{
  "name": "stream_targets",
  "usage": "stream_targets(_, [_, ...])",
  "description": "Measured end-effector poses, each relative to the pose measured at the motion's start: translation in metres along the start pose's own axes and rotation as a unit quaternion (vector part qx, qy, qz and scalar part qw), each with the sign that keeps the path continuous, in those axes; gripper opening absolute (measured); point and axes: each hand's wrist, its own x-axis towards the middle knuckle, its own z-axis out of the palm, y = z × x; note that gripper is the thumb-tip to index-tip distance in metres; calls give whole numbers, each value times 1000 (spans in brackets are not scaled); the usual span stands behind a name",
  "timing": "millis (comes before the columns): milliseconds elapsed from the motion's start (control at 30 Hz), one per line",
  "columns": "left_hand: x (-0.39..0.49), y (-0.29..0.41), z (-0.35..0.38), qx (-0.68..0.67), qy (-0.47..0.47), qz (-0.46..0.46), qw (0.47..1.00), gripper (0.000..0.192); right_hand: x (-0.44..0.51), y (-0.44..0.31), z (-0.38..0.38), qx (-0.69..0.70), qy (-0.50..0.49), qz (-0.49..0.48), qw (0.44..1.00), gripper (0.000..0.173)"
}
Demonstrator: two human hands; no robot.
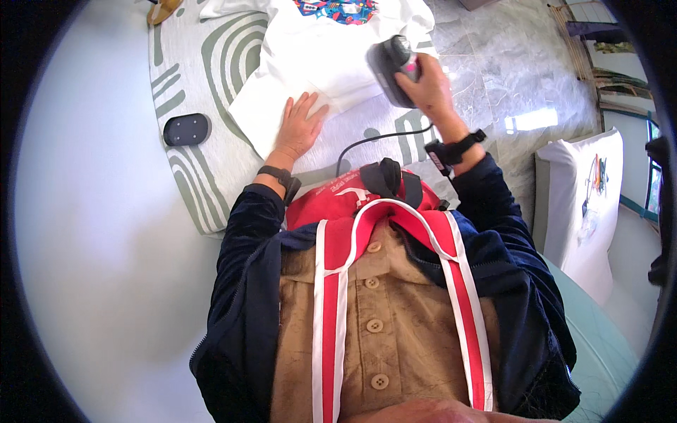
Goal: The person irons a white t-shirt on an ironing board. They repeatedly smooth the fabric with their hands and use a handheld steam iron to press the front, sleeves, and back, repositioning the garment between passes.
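Note:
A white T-shirt [322, 58] with a colourful print lies spread on a grey-and-white patterned cloth [185, 69]. My left hand [302, 124] rests flat on the lower left part of the shirt, fingers slightly spread. In my right hand [431, 87] is a dark handheld iron or small heat press [389, 69], gripped by its handle and tilted near the shirt's right edge. Its soleplate looks slightly blurred, and I cannot tell whether it touches the fabric. A black cord [381, 137] runs below my right hand. Left of the shirt, a dark oval rest tray [186, 129] sits on the patterned cloth.
A red fabric apron or bag with white print [338, 195] lies against my front. At the right stands a white fabric-covered piece [582, 185] with a print, above a pale green surface [587, 312]. Grey marble-look tiles [497, 69] lie beyond. A brown object [163, 10] is at the top left.

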Motion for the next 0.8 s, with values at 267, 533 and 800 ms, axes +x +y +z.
stream_targets(267, [0,-8,1,-57,66,16,996,34,8,-56,82,-48,-85,-117,988,52])
stream_targets(533, [-1,-14,0,-71,67,18,995,30,5,-47,93,-104,-145,-93,980,60])
stream_targets(800, [-1,-16,-1,-68,68,20,995,34,30,15,58,-147,-60,-10,987,60])
